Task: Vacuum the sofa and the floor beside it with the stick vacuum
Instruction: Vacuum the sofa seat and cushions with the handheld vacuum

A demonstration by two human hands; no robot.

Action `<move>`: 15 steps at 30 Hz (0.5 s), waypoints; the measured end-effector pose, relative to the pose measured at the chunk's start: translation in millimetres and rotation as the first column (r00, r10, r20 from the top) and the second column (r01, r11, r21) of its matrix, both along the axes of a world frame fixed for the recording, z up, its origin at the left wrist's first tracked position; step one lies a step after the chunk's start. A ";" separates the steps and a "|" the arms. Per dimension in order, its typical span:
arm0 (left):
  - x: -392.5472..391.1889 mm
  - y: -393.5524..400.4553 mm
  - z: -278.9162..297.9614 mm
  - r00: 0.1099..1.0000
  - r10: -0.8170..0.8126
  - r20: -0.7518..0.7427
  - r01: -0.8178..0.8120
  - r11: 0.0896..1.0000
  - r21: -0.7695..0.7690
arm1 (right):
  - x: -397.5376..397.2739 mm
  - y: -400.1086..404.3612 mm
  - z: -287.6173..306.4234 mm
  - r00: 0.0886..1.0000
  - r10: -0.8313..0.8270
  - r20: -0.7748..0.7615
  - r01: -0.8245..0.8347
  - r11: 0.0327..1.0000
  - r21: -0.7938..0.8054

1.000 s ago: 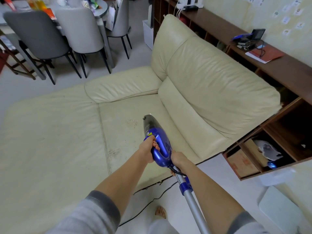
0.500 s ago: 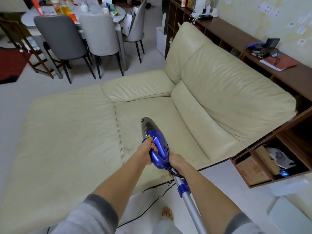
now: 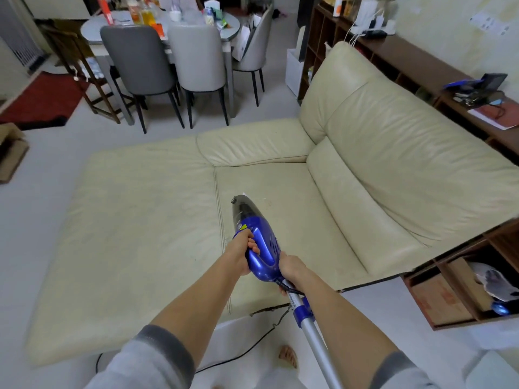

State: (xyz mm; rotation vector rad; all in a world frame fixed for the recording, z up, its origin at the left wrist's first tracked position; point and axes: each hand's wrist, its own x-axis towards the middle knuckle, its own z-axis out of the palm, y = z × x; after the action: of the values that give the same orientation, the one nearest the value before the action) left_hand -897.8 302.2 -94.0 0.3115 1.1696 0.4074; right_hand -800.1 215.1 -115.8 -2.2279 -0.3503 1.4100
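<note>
A blue stick vacuum (image 3: 259,242) with a dark clear dust cup points away from me over the cream leather sofa (image 3: 157,228). Its silver tube (image 3: 317,343) runs back toward me at the lower right. My left hand (image 3: 243,252) grips the blue body at its handle. My right hand (image 3: 290,269) grips the rear end of the body where the tube joins. The nozzle end is above the seat cushion, near the stitched seam; whether it touches the leather I cannot tell. A black power cord (image 3: 252,346) trails over the white floor by my bare foot (image 3: 287,355).
The sofa's backrest (image 3: 407,164) rises at the right against a long dark wooden shelf unit (image 3: 477,290) holding boxes. Beyond the sofa stand grey dining chairs (image 3: 140,68) and a cluttered table (image 3: 168,21). A red rug (image 3: 42,99) and a cardboard box (image 3: 11,153) lie at the left.
My view has lifted and shifted, showing more of the dining area and the sofa's left side. Both hands keep their grip; the vacuum stays over the seat cushion near the seam.
</note>
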 end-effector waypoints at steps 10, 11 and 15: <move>-25.5 6.2 -5.2 0.998 0.068 -0.005 -0.068 0.998 -0.016 | -23.4 12.8 -4.3 0.992 0.099 0.079 -0.102 0.994 0.043; -25.5 5.9 -5.1 0.998 0.068 -0.005 -0.068 0.998 -0.017 | -23.2 12.6 -5.3 0.989 0.112 0.093 -0.117 0.992 0.047; -21.2 3.3 -3.1 0.998 0.061 -0.008 -0.061 0.998 -0.021 | -17.1 9.1 -6.5 0.992 0.083 0.094 -0.085 0.996 0.014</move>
State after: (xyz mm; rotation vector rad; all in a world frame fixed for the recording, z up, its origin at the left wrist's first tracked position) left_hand -919.0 305.5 -97.1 0.2595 1.1920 0.4474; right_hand -817.2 224.2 -122.3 -2.2932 -0.4921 1.3419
